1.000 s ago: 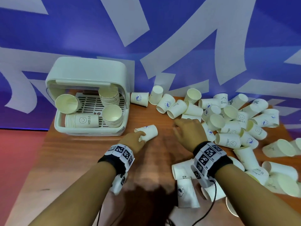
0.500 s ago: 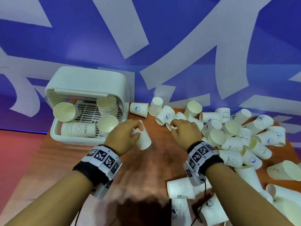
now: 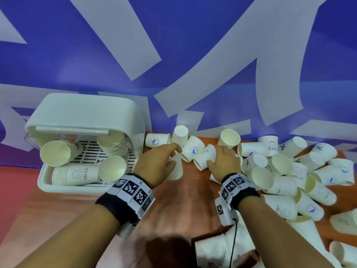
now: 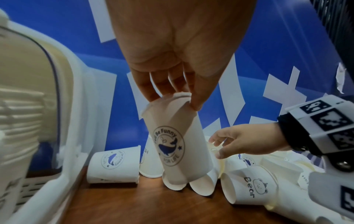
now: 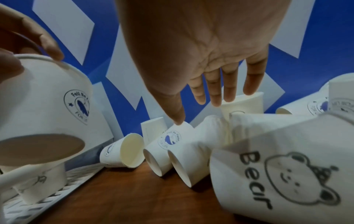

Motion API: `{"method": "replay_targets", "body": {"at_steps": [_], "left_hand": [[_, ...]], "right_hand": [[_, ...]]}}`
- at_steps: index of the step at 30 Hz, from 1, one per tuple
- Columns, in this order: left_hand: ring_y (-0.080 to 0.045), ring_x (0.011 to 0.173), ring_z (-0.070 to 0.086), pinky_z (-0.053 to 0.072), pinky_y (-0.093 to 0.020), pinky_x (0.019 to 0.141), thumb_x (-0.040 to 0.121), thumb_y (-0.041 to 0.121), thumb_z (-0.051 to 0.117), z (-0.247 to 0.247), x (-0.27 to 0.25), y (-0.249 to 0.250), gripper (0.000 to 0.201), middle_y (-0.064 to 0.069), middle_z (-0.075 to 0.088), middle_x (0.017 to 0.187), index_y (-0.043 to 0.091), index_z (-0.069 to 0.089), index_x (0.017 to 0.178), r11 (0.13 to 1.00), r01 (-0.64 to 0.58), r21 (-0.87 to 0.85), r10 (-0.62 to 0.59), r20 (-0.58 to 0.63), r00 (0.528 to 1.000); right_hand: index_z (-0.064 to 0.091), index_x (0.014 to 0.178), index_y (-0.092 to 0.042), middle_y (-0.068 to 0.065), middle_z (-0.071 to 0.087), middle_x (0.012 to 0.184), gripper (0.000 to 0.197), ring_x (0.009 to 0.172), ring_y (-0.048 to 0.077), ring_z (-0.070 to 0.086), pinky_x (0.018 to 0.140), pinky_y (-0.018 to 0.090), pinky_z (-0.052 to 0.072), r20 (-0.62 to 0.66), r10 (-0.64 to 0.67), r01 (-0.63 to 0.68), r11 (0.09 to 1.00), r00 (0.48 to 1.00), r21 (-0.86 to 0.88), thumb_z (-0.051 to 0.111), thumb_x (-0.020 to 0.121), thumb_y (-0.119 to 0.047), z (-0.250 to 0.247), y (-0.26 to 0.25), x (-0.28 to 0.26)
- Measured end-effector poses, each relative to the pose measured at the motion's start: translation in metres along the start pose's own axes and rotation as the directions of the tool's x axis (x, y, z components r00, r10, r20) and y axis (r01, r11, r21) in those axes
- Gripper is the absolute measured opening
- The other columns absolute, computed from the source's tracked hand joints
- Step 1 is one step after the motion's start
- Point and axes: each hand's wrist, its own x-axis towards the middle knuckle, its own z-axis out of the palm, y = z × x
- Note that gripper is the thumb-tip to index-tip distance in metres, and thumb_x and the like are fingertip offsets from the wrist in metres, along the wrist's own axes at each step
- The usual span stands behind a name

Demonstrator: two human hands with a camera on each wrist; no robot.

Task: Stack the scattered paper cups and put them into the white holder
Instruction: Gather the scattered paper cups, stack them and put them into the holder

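hands (image 3: 154, 163): 2; white holder (image 3: 85, 111): 1; paper cups (image 3: 295, 171): too many to count

A wooden table (image 3: 58, 219) with a reddish-brown top stands against a blue and white wall. On its left end sits a white holder (image 3: 85, 117), its slatted floor already carrying stacks of paper cups. Just beside the holder's right wall a whale-printed cup (image 3: 157, 140) lies on its side. From there a heap of scattered paper cups (image 3: 293, 171) spreads over the table's right half, most tipped over, some touching.
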Motion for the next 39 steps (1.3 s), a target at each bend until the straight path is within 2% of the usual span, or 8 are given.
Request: {"method": "replay_targets", "body": {"at_steps": [7,16,20,24,27,30,36,39], "left_hand": [[-0.011,0.096,0.058,0.037,-0.021,0.074,0.086,0.019,0.058,0.018,0.018,-0.008,0.030,0.012,0.062,0.108,0.031,0.055,0.114,1.000,0.013,0.009,-0.014,0.024,1.000],[-0.012,0.096,0.059,0.048,-0.031,0.085,0.085,0.018,0.059,0.012,0.001,-0.020,0.033,0.009,0.063,0.106,0.030,0.056,0.116,0.998,0.039,-0.047,-0.039,0.008,0.999],[-0.012,0.096,0.059,0.049,-0.034,0.084,0.083,0.016,0.059,0.003,-0.019,-0.025,0.035,0.010,0.064,0.105,0.030,0.056,0.115,0.998,0.024,-0.055,-0.026,-0.022,0.999],[-0.011,0.094,0.059,0.047,-0.028,0.080,0.083,0.015,0.059,-0.008,-0.044,-0.030,0.036,0.012,0.063,0.103,0.031,0.056,0.115,0.998,0.051,-0.041,-0.053,-0.056,0.997],[-0.012,0.092,0.059,0.047,-0.028,0.080,0.083,0.013,0.061,-0.015,-0.062,-0.032,0.035,0.011,0.063,0.098,0.028,0.058,0.115,0.995,0.052,-0.081,-0.060,-0.092,0.994],[-0.015,0.093,0.061,0.048,-0.032,0.082,0.083,0.012,0.062,-0.022,-0.077,-0.035,0.035,0.006,0.066,0.098,0.026,0.060,0.115,0.994,0.041,-0.104,-0.054,-0.123,0.991],[-0.015,0.092,0.063,0.047,-0.029,0.076,0.083,0.021,0.064,-0.042,-0.101,-0.048,0.018,0.006,0.070,0.094,0.025,0.065,0.101,0.997,0.065,-0.032,-0.069,-0.167,0.984],[-0.015,0.087,0.063,0.048,-0.033,0.073,0.082,0.020,0.064,-0.056,-0.114,-0.055,0.014,0.008,0.069,0.088,0.025,0.063,0.096,0.999,0.021,-0.025,-0.027,-0.237,0.971]], "right_hand": [[0.038,0.135,-0.019,0.004,0.039,0.139,0.059,0.128,0.024,0.033,0.101,0.041,0.032,-0.048,0.035,-0.035,0.999,0.998,0.015,0.057,0.084,-0.044,0.023,0.011,0.015],[0.060,0.098,-0.018,-0.001,0.044,0.134,0.025,0.130,0.023,0.027,0.104,0.040,0.025,-0.046,0.003,0.002,0.994,0.999,0.113,0.067,0.076,-0.027,0.025,0.004,0.009],[0.054,0.079,-0.025,-0.005,0.053,0.121,0.013,0.125,0.021,0.033,0.099,0.034,0.023,0.014,-0.098,0.092,0.967,0.995,0.236,0.067,0.077,-0.023,0.019,-0.006,-0.006],[0.046,0.086,-0.027,0.000,0.062,0.103,0.012,0.106,0.022,0.050,0.087,0.031,0.026,0.064,-0.192,0.180,0.972,0.979,0.151,0.057,0.083,-0.022,0.004,-0.022,-0.025],[0.042,0.088,-0.023,0.003,0.063,0.084,0.010,0.089,0.027,0.057,0.081,0.031,0.030,0.015,-0.248,0.247,0.966,0.969,0.074,0.052,0.088,-0.020,-0.009,-0.034,-0.043],[0.050,0.100,-0.018,0.005,0.067,0.091,0.012,0.087,0.029,0.059,0.075,0.029,0.031,-0.009,-0.313,0.313,0.948,0.950,0.065,0.053,0.090,-0.023,-0.018,-0.047,-0.059],[0.051,0.122,-0.027,0.003,0.067,0.111,0.029,0.105,0.024,0.056,0.094,0.030,0.034,-0.011,-0.416,0.415,0.909,0.910,-0.031,0.048,0.093,-0.024,-0.030,-0.077,-0.083],[0.054,0.122,-0.027,0.003,0.067,0.112,0.030,0.107,0.025,0.055,0.093,0.030,0.036,-0.006,-0.432,0.431,0.900,0.902,-0.068,0.047,0.093,-0.027,-0.033,-0.088,-0.094]]}}
